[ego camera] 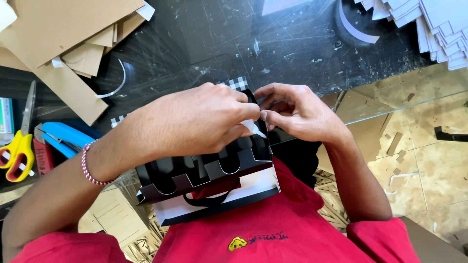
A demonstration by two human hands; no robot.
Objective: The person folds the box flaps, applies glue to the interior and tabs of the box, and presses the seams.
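A glossy black paper bag [209, 180] with a white band and a black ribbon handle rests against my lap, its scalloped flaps facing up. My left hand [195, 122] lies over the bag's upper part and pinches a small white strip [253, 127] at its top edge. My right hand [297, 109] meets it from the right, fingertips closed on the same strip and the bag's edge. A checked black-and-white corner [238, 83] of the bag shows above my left hand.
The dark scratched glass tabletop [243, 39] carries brown card sheets [63, 39] at the upper left and stacked white paper pieces [438, 29] at the upper right. Yellow-handled scissors [19, 146] and a blue stapler [63, 136] lie at the left. Card scraps litter the tiled floor [429, 146].
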